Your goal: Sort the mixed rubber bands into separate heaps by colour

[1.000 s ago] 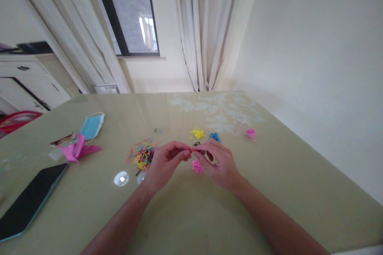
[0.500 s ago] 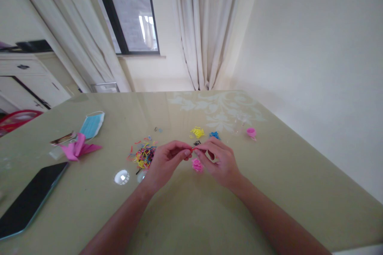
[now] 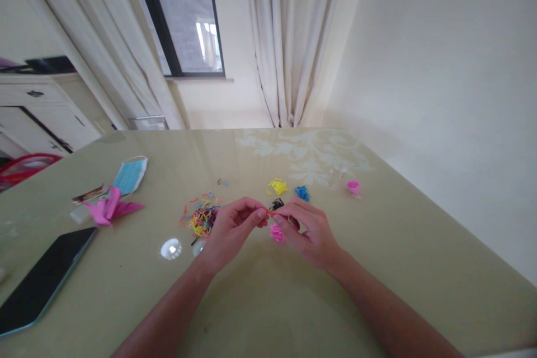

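Observation:
Between the fingertips of both hands is a small red rubber band (image 3: 271,213), pinched at its two ends. My left hand (image 3: 235,227) is closed on its left end, beside a mixed pile of coloured rubber bands (image 3: 202,220). My right hand (image 3: 308,229) grips the other end with thumb and index finger. Around the hands lie sorted little heaps: yellow bands (image 3: 277,185), blue bands (image 3: 302,193), black bands (image 3: 277,204) and pink bands (image 3: 277,233). The right hand partly covers the black and pink heaps.
A pink cup-like piece (image 3: 353,187) stands at the right. To the left are a phone (image 3: 46,274), a pink folded-paper figure (image 3: 111,208) and a blue face mask (image 3: 130,175). A shiny clear dome (image 3: 170,248) sits nearer the left forearm. A wall borders the table's right side.
My right hand has shifted slightly down and left, uncovering more of the blue and black heaps. Both hands still pinch the red band.

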### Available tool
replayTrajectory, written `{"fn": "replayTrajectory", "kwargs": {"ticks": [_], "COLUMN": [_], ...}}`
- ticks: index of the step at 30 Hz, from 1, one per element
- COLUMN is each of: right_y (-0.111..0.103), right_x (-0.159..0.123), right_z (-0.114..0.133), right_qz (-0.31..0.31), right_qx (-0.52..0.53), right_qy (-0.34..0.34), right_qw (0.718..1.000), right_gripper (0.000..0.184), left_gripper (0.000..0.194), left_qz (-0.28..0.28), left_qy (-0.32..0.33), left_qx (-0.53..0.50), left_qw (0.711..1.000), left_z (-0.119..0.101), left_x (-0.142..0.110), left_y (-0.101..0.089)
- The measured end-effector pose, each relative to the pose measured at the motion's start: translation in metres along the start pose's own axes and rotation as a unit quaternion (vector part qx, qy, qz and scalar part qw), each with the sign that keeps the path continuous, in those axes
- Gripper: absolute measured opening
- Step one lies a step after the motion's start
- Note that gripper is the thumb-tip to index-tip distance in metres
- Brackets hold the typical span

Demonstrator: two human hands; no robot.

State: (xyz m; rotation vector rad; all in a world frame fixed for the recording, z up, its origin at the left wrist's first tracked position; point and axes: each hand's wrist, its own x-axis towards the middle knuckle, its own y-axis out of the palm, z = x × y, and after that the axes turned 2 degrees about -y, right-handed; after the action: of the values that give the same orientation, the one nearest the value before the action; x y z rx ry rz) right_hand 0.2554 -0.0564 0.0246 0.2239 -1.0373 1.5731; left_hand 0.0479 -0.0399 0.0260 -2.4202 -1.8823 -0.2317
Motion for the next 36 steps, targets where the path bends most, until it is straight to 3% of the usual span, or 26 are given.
{"fn": "replayTrajectory", "kwargs": {"ticks": [10, 18, 23, 25, 28, 33, 36], "right_y": [-0.004, -0.005, -0.019, -0.032, -0.054, -0.081, -0.086], "right_x": [0.002, 0.005, 0.011, 0.015, 0.019, 0.018, 0.014], "right_z": [0.001, 0.004, 0.001, -0.004, -0.016, -0.042, -0.054], "right_qz": [0.043, 0.035, 0.048, 0.048, 0.056, 0.133, 0.167], "right_qx": [0.047, 0.064, 0.060, 0.049, 0.010, -0.095, -0.164], "right_qy": [0.019, 0.018, 0.029, 0.044, 0.082, 0.144, 0.185], "right_qw": [0.998, 0.997, 0.997, 0.997, 0.995, 0.976, 0.954], "right_gripper": [0.026, 0.031, 0.028, 0.024, 0.020, 0.016, 0.014], "left_gripper": [0.039, 0.039, 0.028, 0.020, 0.016, 0.027, 0.031], "left_qz": [0.003, 0.001, -0.019, -0.050, -0.077, -0.075, -0.071], "left_qy": [0.017, 0.036, 0.053, 0.083, 0.108, 0.001, -0.072], "left_qx": [0.003, 0.031, 0.151, 0.259, 0.442, 0.687, 0.745], "left_qw": [1.000, 0.999, 0.987, 0.961, 0.887, 0.723, 0.659], "left_z": [-0.002, -0.002, 0.006, 0.010, 0.015, 0.010, 0.009], "left_x": [-0.001, -0.002, 0.000, 0.004, 0.008, 0.008, 0.005], "left_y": [-0.001, -0.001, -0.006, -0.011, -0.021, -0.039, -0.046]}}
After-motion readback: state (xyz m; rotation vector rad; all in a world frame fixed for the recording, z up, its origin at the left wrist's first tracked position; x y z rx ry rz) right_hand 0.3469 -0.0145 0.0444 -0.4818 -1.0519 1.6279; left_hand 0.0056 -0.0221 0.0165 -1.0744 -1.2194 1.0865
